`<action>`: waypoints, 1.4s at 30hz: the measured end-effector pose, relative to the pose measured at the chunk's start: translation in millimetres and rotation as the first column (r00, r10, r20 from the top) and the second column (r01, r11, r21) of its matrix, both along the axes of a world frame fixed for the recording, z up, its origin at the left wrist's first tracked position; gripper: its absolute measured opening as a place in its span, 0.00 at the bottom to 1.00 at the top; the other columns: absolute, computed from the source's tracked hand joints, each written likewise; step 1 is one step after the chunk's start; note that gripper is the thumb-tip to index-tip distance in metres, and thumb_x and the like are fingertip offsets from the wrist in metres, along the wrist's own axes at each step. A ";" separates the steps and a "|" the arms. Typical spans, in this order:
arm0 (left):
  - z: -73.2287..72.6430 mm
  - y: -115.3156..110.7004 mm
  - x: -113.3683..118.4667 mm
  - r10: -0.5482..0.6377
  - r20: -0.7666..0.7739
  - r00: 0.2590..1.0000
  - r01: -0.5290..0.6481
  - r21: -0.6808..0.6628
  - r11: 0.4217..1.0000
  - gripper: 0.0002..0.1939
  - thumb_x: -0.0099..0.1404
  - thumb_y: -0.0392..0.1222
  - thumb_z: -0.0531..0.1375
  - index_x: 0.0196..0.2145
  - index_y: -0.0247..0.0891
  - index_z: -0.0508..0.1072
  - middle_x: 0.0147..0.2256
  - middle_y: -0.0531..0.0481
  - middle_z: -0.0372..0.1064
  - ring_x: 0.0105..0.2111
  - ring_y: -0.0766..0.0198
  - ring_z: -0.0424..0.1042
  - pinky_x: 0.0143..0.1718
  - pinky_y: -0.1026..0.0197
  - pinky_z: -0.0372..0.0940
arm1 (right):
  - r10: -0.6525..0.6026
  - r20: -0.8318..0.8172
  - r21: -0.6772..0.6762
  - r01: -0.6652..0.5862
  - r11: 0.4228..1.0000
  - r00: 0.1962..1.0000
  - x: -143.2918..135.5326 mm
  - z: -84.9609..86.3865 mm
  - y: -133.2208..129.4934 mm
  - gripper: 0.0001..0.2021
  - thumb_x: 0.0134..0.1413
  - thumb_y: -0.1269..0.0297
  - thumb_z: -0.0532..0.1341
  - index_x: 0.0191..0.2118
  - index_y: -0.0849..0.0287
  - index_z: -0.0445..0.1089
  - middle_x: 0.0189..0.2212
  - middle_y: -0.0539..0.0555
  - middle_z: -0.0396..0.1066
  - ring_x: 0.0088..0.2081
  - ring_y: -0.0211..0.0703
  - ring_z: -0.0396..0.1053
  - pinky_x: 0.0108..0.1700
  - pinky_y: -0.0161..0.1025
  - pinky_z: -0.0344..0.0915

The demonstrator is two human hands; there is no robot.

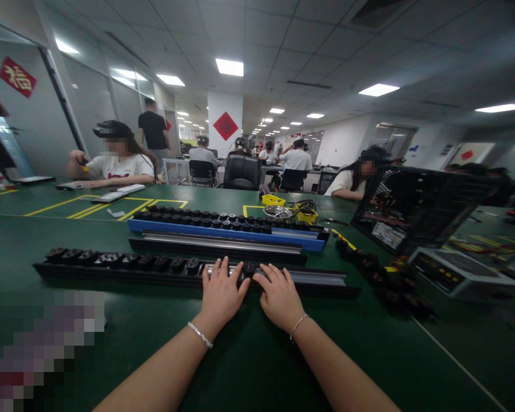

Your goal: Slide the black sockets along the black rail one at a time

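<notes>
left hand splayed, right hand half-curled, can't tell if gripping; partway-ish: black blocks left of them, bare rail right

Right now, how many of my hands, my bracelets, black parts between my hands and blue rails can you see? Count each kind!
Hands: 2
Bracelets: 2
Black part between the hands: 1
Blue rail: 1
Total: 6
</notes>
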State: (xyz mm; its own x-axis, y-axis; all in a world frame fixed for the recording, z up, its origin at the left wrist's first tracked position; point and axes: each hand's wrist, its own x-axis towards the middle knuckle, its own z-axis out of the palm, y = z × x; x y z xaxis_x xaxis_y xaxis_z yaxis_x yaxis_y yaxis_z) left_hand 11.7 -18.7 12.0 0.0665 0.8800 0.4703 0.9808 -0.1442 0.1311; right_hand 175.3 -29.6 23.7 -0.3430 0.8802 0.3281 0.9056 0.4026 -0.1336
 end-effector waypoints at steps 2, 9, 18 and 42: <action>0.1 0.3 -0.2 0.000 -0.003 1.000 0.000 0.000 1.000 0.25 0.65 0.57 0.46 0.55 0.50 0.65 0.58 0.41 0.58 0.59 0.47 0.54 0.58 0.40 0.42 | -0.002 0.000 -0.003 0.002 1.000 1.000 0.3 -0.1 0.0 0.24 0.49 0.72 0.51 0.53 0.46 0.63 0.60 0.50 0.56 0.62 0.46 0.47 0.61 0.54 0.38; -0.9 1.2 -0.6 0.000 -0.019 1.000 0.000 0.001 1.000 0.25 0.65 0.57 0.45 0.55 0.50 0.64 0.58 0.40 0.58 0.59 0.49 0.54 0.58 0.40 0.43 | -0.003 0.004 -0.007 0.003 1.000 1.000 2.5 -0.5 1.1 0.24 0.50 0.71 0.51 0.53 0.47 0.63 0.60 0.50 0.56 0.62 0.46 0.47 0.62 0.54 0.37; -2.2 1.3 -1.1 -0.009 -0.015 1.000 0.010 0.027 1.000 0.25 0.65 0.57 0.45 0.55 0.49 0.65 0.58 0.41 0.59 0.59 0.49 0.55 0.57 0.41 0.46 | -0.011 0.001 -0.007 0.011 1.000 1.000 9.2 -0.9 1.5 0.24 0.50 0.71 0.51 0.53 0.45 0.63 0.61 0.50 0.55 0.62 0.47 0.47 0.61 0.55 0.37; -0.5 1.4 -3.4 -0.086 0.058 0.995 0.081 0.078 0.994 0.21 0.64 0.52 0.50 0.52 0.44 0.69 0.55 0.43 0.63 0.57 0.51 0.59 0.57 0.44 0.49 | 0.002 0.032 -0.056 -0.001 0.998 0.999 20.4 5.4 3.6 0.22 0.49 0.70 0.53 0.52 0.46 0.63 0.61 0.51 0.55 0.62 0.47 0.48 0.61 0.57 0.39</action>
State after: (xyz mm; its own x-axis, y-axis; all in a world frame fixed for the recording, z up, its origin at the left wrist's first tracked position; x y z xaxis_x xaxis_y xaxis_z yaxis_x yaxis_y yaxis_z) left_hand 8.4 -17.2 11.6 0.1069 0.8344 0.5407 0.9554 -0.2368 0.1764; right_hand 195.7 -26.0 29.1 -0.3539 0.8965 0.2667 0.9091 0.3967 -0.1272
